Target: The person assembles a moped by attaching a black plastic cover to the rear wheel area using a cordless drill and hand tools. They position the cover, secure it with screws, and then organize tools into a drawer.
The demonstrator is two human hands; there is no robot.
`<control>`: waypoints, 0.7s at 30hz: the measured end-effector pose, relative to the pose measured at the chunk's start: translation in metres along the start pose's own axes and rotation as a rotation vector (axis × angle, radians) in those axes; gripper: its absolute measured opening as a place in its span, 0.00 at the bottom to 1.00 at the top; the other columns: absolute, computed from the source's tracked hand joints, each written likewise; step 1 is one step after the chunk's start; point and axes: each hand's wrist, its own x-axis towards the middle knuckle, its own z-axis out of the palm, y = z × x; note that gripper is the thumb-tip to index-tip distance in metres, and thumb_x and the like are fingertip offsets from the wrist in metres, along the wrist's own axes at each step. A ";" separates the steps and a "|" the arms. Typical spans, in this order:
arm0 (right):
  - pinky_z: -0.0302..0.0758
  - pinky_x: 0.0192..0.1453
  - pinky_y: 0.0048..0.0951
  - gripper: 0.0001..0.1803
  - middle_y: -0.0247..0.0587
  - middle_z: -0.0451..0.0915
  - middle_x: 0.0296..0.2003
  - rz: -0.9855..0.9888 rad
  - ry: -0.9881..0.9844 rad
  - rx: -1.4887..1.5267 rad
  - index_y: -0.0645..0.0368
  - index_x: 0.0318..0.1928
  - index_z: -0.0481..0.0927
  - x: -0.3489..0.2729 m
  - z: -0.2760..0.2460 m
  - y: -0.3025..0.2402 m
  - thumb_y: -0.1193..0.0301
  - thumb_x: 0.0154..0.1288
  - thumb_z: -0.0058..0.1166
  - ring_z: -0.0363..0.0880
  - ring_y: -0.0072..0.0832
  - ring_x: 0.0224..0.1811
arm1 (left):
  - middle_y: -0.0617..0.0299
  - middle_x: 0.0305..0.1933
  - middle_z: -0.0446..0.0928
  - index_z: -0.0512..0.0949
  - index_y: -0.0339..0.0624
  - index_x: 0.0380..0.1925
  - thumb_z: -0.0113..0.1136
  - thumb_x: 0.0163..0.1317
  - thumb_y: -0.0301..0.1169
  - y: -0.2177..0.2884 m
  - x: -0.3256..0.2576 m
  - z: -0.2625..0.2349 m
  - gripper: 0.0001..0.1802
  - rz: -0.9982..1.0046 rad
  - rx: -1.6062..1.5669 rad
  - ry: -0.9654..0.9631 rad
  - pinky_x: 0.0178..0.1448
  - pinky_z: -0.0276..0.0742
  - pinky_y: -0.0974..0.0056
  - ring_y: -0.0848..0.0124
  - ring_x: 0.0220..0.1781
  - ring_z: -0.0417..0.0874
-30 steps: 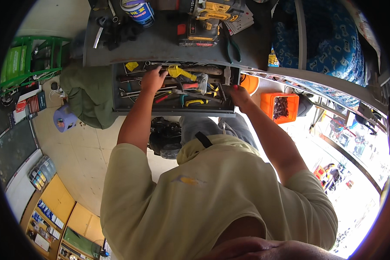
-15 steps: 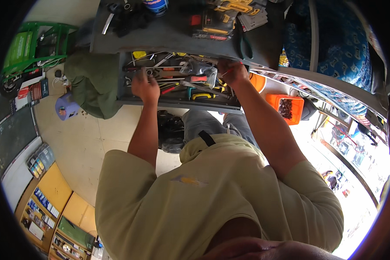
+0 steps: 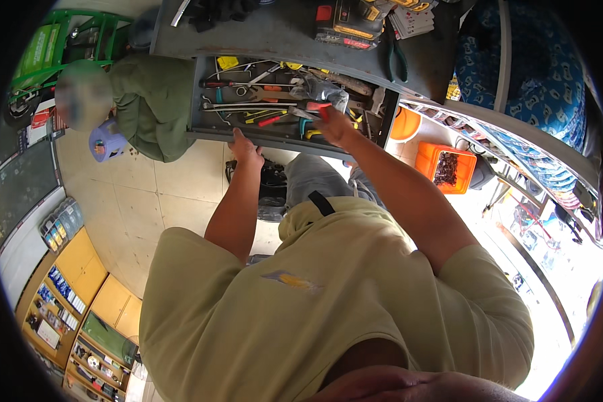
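The person's pale yellow shirt (image 3: 328, 301), soft and creased, filled the lower half of the view and hid everything under it. Above it stood a grey metal bench (image 3: 261, 33), flat and scuffed, its far edge cut off by the rim of the picture. An open drawer (image 3: 214, 130) of the same grey sheet metal stuck out from under the benchtop, crammed with long thin tools: steel spanners, screwdrivers with red and yellow handles, and pliers, all so tangled that single pieces were hard to tell apart. A crumpled green cloth (image 3: 151, 100) hung just beside the drawer's left end. To the right lay a curved metal rail (image 3: 516, 141) and a blue patterned cloth (image 3: 543, 67). An orange plastic crate (image 3: 447, 166), square and holding dark small parts, sat on the pale tiled floor near the drawer's right corner. On the benchtop rested a black and yellow power tool (image 3: 345, 20), partly cut off at the top, and dark-handled pliers (image 3: 395, 60). The left hand (image 3: 246, 149) rested on the drawer's front lip, fingers bent over the edge. The right hand (image 3: 335, 127) reached into the drawer and gripped a red-tipped tool (image 3: 313, 108), lifted slightly above the pile in the drawer's right half; the palm covered most of the handle, so its kind could not be told.
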 end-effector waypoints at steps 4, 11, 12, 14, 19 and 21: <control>0.72 0.58 0.43 0.24 0.55 0.78 0.51 -0.200 0.059 0.110 0.57 0.56 0.76 -0.007 0.003 -0.005 0.58 0.63 0.51 0.76 0.51 0.55 | 0.59 0.73 0.56 0.58 0.51 0.69 0.41 0.65 0.64 -0.008 0.011 -0.014 0.40 -0.148 -0.223 -0.327 0.68 0.62 0.40 0.52 0.71 0.61; 0.74 0.40 0.31 0.16 0.45 0.82 0.32 0.156 0.175 0.377 0.65 0.43 0.80 -0.082 -0.068 0.126 0.67 0.60 0.52 0.79 0.31 0.33 | 0.59 0.71 0.61 0.61 0.54 0.68 0.49 0.54 0.71 0.006 0.019 0.005 0.48 -0.122 -0.557 -1.007 0.64 0.62 0.32 0.49 0.70 0.62; 0.75 0.41 0.30 0.16 0.45 0.83 0.35 0.209 0.206 0.387 0.67 0.45 0.79 -0.100 -0.076 0.144 0.69 0.61 0.52 0.80 0.30 0.33 | 0.59 0.72 0.59 0.60 0.54 0.69 0.49 0.54 0.71 0.007 0.020 0.014 0.49 -0.123 -0.556 -0.962 0.65 0.60 0.31 0.50 0.71 0.60; 0.78 0.44 0.30 0.17 0.47 0.83 0.38 0.380 0.237 0.376 0.70 0.46 0.78 -0.131 -0.088 0.171 0.72 0.61 0.49 0.82 0.30 0.36 | 0.60 0.74 0.55 0.57 0.55 0.70 0.50 0.53 0.72 0.012 0.010 0.036 0.51 -0.128 -0.558 -0.877 0.66 0.56 0.30 0.51 0.74 0.54; 0.74 0.35 0.24 0.16 0.38 0.80 0.36 0.604 0.238 0.590 0.64 0.50 0.77 -0.180 -0.091 0.217 0.70 0.64 0.50 0.78 0.25 0.32 | 0.61 0.79 0.32 0.41 0.74 0.73 0.38 0.58 0.73 0.023 0.014 0.101 0.46 -0.031 -0.597 -0.661 0.70 0.45 0.28 0.54 0.79 0.41; 0.73 0.32 0.23 0.18 0.38 0.80 0.34 0.555 0.227 0.785 0.65 0.50 0.77 -0.187 -0.098 0.207 0.68 0.63 0.51 0.79 0.25 0.31 | 0.60 0.79 0.37 0.42 0.68 0.74 0.33 0.59 0.73 0.025 0.021 0.131 0.47 -0.015 -0.613 -0.641 0.72 0.39 0.32 0.56 0.79 0.40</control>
